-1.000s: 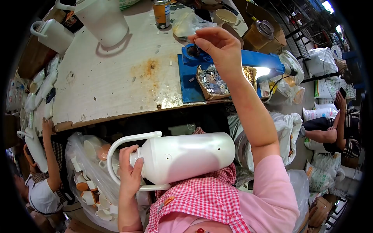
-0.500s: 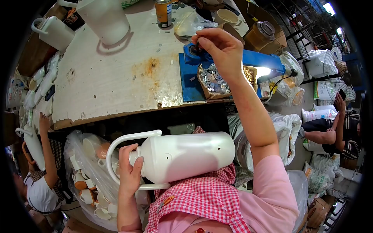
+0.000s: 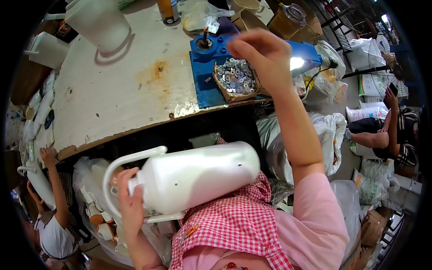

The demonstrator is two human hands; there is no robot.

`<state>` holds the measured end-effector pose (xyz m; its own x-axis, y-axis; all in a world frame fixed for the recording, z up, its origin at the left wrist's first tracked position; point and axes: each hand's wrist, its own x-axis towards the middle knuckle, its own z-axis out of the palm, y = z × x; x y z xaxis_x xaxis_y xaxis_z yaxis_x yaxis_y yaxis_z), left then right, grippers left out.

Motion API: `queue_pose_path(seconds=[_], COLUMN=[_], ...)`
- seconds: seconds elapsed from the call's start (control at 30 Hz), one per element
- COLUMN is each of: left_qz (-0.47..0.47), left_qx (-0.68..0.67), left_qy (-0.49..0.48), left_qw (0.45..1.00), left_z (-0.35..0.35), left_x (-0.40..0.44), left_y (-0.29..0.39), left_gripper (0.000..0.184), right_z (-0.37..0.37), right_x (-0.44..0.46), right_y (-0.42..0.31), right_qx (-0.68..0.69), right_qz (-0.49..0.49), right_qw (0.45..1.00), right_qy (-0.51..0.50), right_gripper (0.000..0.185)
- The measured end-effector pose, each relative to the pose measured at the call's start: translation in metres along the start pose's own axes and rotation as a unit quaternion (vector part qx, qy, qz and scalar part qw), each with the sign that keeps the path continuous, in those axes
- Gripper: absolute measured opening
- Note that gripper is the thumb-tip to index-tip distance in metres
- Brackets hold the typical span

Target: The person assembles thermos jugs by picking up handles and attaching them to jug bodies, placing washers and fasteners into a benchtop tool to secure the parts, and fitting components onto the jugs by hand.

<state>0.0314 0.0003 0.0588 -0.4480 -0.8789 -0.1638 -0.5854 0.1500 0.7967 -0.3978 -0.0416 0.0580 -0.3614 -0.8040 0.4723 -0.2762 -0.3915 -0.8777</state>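
Observation:
My left hand (image 3: 130,195) is wrapped around the narrow neck of a white thermos casing (image 3: 202,177), which lies on its side across my lap. The casing has a curved white handle (image 3: 130,158) and small dark holes in its side. My right hand (image 3: 263,56) is raised above a cardboard box of metal washers (image 3: 235,77); its fingers look curled but are blurred by motion, so anything between them is hidden. To its left, a dark peg (image 3: 205,35) stands upright in the round holder of a blue metal fixture (image 3: 198,83).
A lit lamp (image 3: 296,63) shines right of the box. White casings (image 3: 101,27), a can (image 3: 168,11) and a plastic bag (image 3: 202,18) sit on the table (image 3: 126,90). Bags of cups (image 3: 105,231) stand below. One person's arm (image 3: 54,175) is at left; another person (image 3: 391,130) sits at right.
My right hand has moved off the blue fixture to the right, over the washer box, leaving the peg uncovered. The view has shifted, and the casing now tilts slightly, still in my left hand.

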Motion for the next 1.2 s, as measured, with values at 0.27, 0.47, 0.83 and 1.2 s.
queue_pose_path(seconds=[0.27,0.47,0.83,1.2], left_qz=[-0.015,-0.001,0.018,0.021], left_qx=[0.023,0.005,0.018,-0.001], left_qy=[0.017,0.006,0.01,0.017], left_qw=[0.999,1.0,1.0,1.0], left_z=[0.01,0.03,0.03,0.03], left_x=[0.006,0.014,0.016,0.014], left_y=[-0.001,0.007,0.004,0.002], left_gripper=[0.042,0.048,0.043,0.046], right_z=[-0.014,-0.009,0.006,0.032], right_x=[-0.047,-0.048,-0.024,0.033], right_y=[0.06,0.071,0.007,0.004], right_qx=[-0.452,-0.473,-0.24,-0.202], right_qz=[0.056,0.008,-0.115,-0.298], right_qw=[0.874,0.861,0.963,0.931], right_qy=[-0.167,-0.189,0.032,0.056], right_gripper=[0.013,0.009,0.015,0.018])
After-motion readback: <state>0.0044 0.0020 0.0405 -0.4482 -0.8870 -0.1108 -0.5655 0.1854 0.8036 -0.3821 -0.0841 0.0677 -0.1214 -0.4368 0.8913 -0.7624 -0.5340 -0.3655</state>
